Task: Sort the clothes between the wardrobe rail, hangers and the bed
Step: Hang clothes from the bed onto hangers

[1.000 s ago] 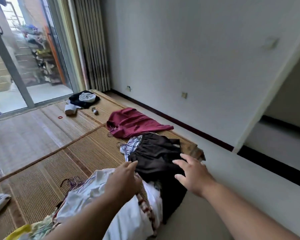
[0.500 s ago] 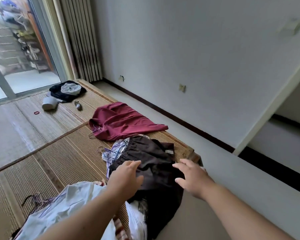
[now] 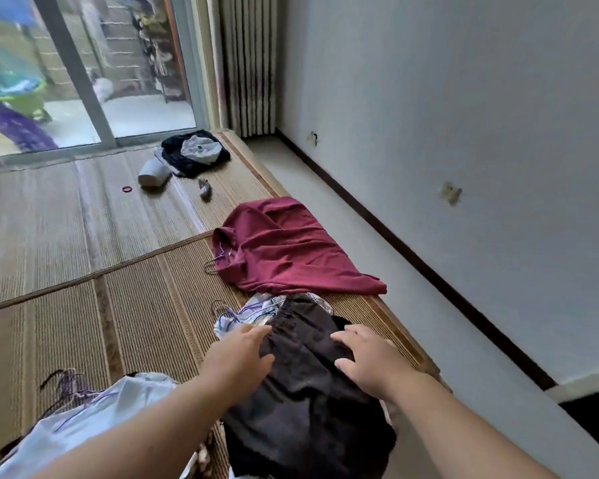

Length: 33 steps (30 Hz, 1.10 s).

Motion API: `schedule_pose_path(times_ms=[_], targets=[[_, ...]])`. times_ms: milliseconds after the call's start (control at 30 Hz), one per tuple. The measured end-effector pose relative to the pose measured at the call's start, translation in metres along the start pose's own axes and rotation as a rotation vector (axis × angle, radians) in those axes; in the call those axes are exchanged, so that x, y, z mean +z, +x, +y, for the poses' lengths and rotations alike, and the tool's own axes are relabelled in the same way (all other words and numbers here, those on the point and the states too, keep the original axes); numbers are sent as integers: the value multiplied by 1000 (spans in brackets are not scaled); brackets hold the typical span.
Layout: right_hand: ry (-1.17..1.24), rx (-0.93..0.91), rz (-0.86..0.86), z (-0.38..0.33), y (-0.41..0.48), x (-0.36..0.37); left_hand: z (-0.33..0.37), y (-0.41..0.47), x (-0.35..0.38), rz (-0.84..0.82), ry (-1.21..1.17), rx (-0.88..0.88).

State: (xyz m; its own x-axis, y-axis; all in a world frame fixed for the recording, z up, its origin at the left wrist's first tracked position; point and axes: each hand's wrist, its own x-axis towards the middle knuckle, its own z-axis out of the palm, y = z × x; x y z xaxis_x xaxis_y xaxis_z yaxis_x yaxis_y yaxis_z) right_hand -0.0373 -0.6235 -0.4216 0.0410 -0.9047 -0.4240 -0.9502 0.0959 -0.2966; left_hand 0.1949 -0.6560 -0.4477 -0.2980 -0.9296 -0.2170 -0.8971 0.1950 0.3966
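Both your hands lie on the dark garment [image 3: 308, 409] at the near right corner of the bed [image 3: 83, 271], where its lower part seems to spill over the edge. Your left hand [image 3: 242, 354] rests with straight fingers by the gathered waistband. Your right hand [image 3: 363, 364] lies spread flat on the cloth, closer to the bed's right edge. Neither grip has closed: the fingers touch the cloth, but nothing is pinched or lifted.

I judge you are at the step of picking this piece out of the heap to sort it. It lies on top of a white striped garment [image 3: 246, 314], with a wire hanger [image 3: 218, 307] poking out beside that toward the bed's middle. The maroon garment [image 3: 284, 250] lies just beyond, along the right edge.

Next you'll need to curl your fingers round the waistband at both sides and lift cleanly, so the striped piece and the hanger don't drag along. A pale blue garment [image 3: 83, 420] sits beneath your left forearm at the near edge; mind you don't catch it.
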Motion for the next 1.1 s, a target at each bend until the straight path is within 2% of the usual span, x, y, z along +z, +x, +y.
schedule_pose_path(times_ms=[233, 467, 700, 900, 1033, 1100], targets=[[-149, -262, -154, 38, 121, -13, -5, 41, 29, 56, -46, -331], [-253, -406, -241, 60, 224, 10, -14, 79, 82, 30, -65, -522], [-312, -420, -226, 59, 330, 97, -82, 118, 163, -95, -63, -686], [-432, -339, -1, 64, 400, 156, -137, 141, 223, -128, -29, -754], [-471, -253, -108, 64, 423, 170, -153, 145, 241, -144, -83, -778], [-508, -274, -87, 63, 421, 170, -157, 145, 243, -140, -136, -796]])
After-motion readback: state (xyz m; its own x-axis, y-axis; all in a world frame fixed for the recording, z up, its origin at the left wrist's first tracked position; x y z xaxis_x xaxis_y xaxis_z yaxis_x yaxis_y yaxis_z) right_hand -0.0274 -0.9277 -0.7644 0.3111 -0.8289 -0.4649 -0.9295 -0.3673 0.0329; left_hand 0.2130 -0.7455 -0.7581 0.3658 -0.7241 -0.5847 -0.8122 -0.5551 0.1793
